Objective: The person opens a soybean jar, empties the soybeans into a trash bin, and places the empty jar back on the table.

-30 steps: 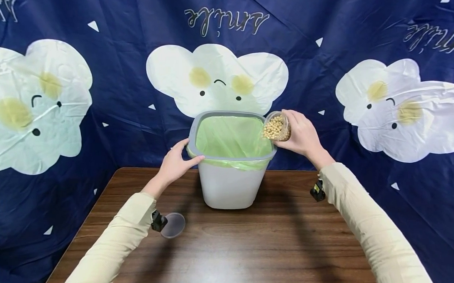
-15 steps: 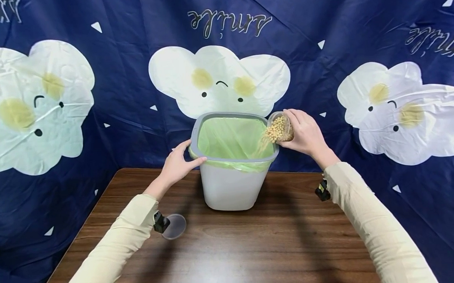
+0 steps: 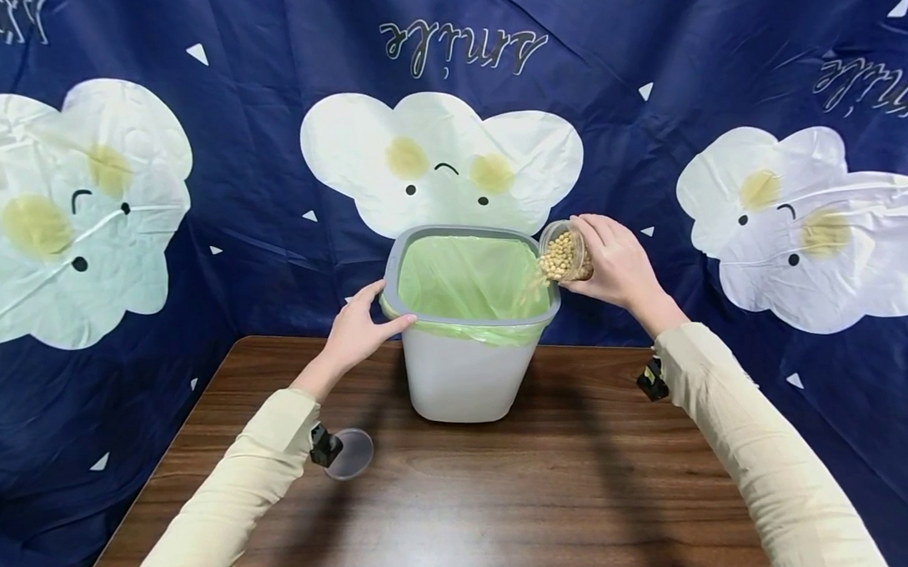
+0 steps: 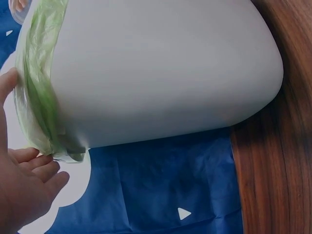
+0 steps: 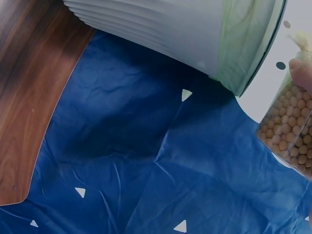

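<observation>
My right hand (image 3: 611, 257) grips a clear jar (image 5: 287, 131) part full of round, pale soybeans (image 3: 558, 256). The jar is tilted, its mouth over the right rim of a light grey trash bin (image 3: 465, 375). Soybeans spill from it as a blurred stream into the bin's green bag (image 3: 464, 275). At the bin's near left corner my left hand (image 3: 356, 327) holds the grey rim, thumb on the front and fingers along the left side. In the left wrist view its fingertips (image 4: 56, 183) touch the folded-over bag edge.
A round translucent lid (image 3: 352, 454) lies on the brown wooden table (image 3: 462, 508), beside the left wrist's camera. Behind the table hangs a dark blue cloth (image 3: 247, 174) with white clouds. The bin stands near the table's far edge.
The jar has shifted slightly right, and soybeans that were at its lip a second ago now stream into the bag. The left hand keeps its place on the rim.
</observation>
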Demonstrator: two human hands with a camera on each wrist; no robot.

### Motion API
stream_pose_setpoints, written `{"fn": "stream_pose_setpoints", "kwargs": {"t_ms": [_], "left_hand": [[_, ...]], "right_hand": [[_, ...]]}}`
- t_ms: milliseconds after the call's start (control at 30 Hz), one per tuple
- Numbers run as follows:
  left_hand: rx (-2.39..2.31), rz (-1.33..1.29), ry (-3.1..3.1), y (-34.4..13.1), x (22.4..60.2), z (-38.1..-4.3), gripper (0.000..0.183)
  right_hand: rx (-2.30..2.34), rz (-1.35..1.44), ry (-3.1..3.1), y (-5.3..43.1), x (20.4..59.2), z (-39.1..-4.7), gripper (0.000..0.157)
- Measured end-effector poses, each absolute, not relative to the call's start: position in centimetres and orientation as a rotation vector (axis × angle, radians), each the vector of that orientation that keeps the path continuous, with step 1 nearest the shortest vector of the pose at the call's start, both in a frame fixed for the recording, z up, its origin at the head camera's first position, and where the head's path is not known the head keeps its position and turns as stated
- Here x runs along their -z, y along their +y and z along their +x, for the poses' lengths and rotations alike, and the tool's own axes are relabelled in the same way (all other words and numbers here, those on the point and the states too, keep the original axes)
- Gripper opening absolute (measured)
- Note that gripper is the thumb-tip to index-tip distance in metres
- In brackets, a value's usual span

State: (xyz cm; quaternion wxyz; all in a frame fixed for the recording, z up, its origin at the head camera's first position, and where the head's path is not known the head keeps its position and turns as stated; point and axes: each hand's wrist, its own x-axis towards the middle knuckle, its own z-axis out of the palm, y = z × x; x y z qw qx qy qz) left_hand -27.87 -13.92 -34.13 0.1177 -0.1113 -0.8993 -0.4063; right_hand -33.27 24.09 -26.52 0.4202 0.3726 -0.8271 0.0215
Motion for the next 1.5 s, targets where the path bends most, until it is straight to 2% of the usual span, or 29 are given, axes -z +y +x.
{"fn": "stream_pose_setpoints", "kwargs": {"t_ms": [1500], "left_hand": [[1.199,-0.314,-2.63,-13.9,34.0,-27.7,0.083]], "right_hand": [[0.169,1.061,-1.978,23.6,24.7,-32.5,0.092]]}}
